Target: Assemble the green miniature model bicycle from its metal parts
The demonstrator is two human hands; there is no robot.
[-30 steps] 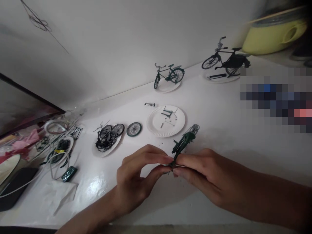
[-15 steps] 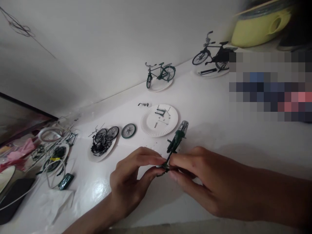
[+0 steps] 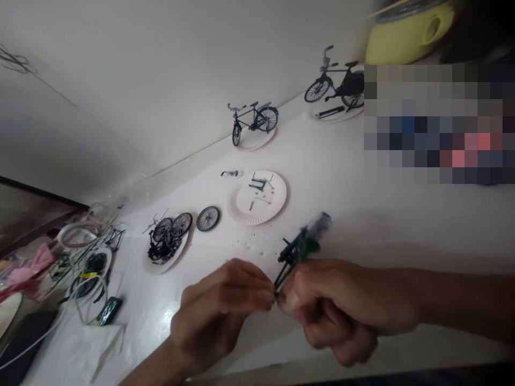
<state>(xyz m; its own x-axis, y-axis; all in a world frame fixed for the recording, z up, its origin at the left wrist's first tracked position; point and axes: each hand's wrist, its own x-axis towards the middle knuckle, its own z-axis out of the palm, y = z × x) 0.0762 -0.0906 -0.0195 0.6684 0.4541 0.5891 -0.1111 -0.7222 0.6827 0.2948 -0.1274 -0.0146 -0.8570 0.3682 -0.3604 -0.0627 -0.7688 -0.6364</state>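
A dark green model bicycle frame (image 3: 296, 247) with a grey rear rack is held between my hands, slightly blurred. My left hand (image 3: 221, 313) is closed, its thumb and fingertips pinching the near end of the frame. My right hand (image 3: 338, 305) is closed too, thumb and forefinger on the same end with the other fingers curled under. Fingers hide the small part where the two hands meet. Ahead of them lies a white paper plate (image 3: 237, 212) with a green stand-like piece (image 3: 258, 185) and several tiny parts.
Left of the plate are a loose wheel (image 3: 208, 219), small handlebars (image 3: 229, 173) and a heap of black bicycle parts (image 3: 164, 244). Two model bicycles, one green (image 3: 255, 119) and one black (image 3: 336, 80), stand along the wall. Cables (image 3: 76, 234) and more parts clutter the far left.
My right hand has rolled over, its fingers now curled more tightly. The bicycle frame has swung with its rack end to the right. The whole view has shifted slightly.
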